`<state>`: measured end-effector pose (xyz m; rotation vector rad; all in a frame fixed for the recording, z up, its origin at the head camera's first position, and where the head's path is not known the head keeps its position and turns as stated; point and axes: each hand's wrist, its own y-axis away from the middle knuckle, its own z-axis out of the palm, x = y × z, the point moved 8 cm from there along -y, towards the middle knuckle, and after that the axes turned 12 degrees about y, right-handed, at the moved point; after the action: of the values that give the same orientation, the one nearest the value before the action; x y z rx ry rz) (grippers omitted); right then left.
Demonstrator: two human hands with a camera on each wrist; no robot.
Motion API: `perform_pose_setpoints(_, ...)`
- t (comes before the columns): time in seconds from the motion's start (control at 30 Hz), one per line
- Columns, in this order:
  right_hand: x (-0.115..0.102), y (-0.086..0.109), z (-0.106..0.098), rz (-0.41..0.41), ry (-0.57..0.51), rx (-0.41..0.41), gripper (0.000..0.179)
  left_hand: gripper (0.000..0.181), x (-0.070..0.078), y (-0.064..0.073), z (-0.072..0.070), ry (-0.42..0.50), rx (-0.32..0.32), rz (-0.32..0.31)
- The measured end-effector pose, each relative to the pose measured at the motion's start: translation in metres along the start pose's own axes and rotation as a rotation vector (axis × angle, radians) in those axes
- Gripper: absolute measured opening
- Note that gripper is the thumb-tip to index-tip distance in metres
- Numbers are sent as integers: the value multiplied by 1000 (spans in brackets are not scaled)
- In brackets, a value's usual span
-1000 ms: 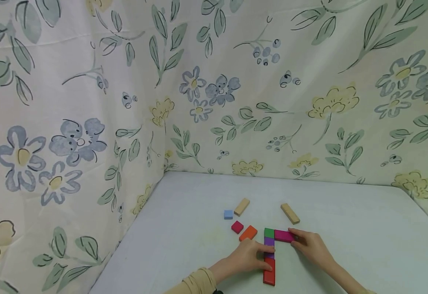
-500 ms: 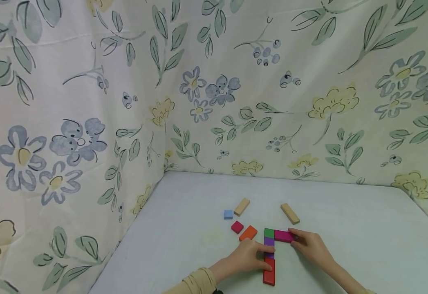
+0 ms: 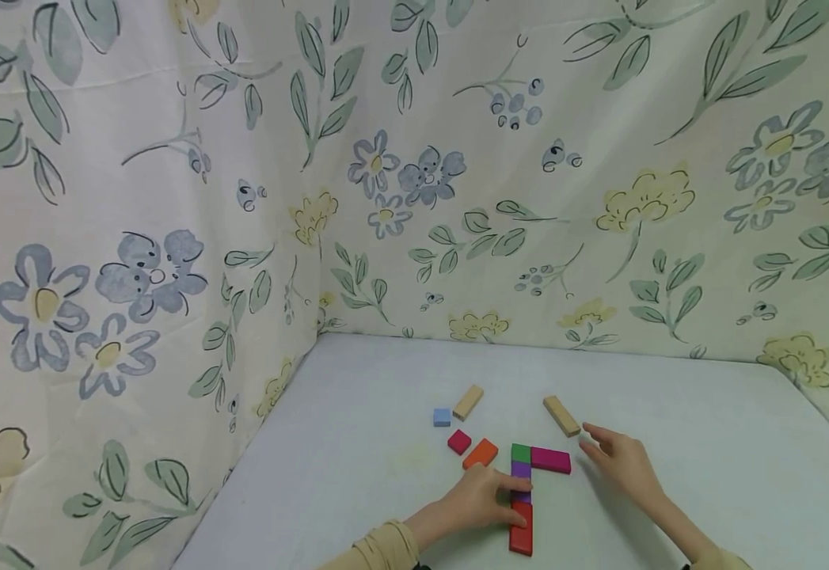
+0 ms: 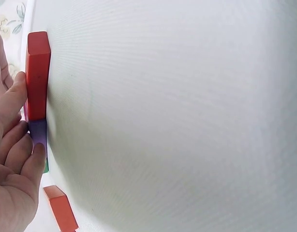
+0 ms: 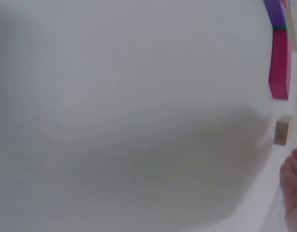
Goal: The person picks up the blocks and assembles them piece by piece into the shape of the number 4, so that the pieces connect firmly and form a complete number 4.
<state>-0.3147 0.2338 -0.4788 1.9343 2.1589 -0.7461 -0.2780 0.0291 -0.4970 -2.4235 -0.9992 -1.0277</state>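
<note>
My left hand (image 3: 481,497) rests over a row of blocks, its fingers bent around the purple block (image 4: 38,130) and the thumb against the red block (image 3: 521,538). At the row's far end sits a green block (image 3: 521,453), with a magenta block (image 3: 550,460) reaching rightward from it, forming a corner. My right hand (image 3: 622,465) hovers to the right of the magenta block with nothing in its fingers. Its fingertips are just short of the near end of a plain wooden block (image 3: 561,416). Part of the purple block is hidden by the left hand.
Left of the row lie an orange block (image 3: 481,454), a small crimson block (image 3: 460,442), a light blue block (image 3: 442,417) and another plain wooden block (image 3: 468,402). A floral curtain (image 3: 500,261) borders the white table (image 3: 357,467) behind and at the left.
The right hand has let go of the magenta block and moved away to the right, toward the wooden block. The left hand has stayed in place on the row.
</note>
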Motion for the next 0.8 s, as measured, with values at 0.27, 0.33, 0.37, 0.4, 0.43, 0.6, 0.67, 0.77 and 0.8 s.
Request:
perform_pose_setpoints(0.27, 10, -10, 2, 1, 11, -36, 36, 47, -1, 1, 1, 9, -1, -3)
perform_pose_setpoints(0.33, 11, -11, 6, 10, 6, -63, 35, 47, -1, 1, 1, 10, 1, 1)
perform_pose_setpoints(0.37, 11, -12, 8, 14, 5, -75, 35, 47, -1, 1, 2, 8, 3, 3)
perform_pose_setpoints(0.4, 11, -12, 10, 18, 8, -87, 35, 46, -1, 1, 2, 5, 4, 6)
perform_pose_setpoints(0.43, 10, -13, 11, 18, 9, -91, 35, 46, -1, 1, 2, 5, 7, 9)
perform_pose_setpoints(0.6, 4, -13, 15, 7, -3, -93, 32, 46, -2, 0, 2, 7, 10, 0)
perform_pose_setpoints(0.67, 0, -12, 17, -5, -25, -106, 31, 46, -3, 0, 2, 3, 9, -11)
perform_pose_setpoints(0.77, -4, -12, 21, -20, -46, -129, 29, 47, -3, -1, 1, -6, 8, -19)
perform_pose_setpoints(0.8, -5, -13, 22, -23, -47, -136, 29, 47, -2, -1, 1, -5, 7, -18)
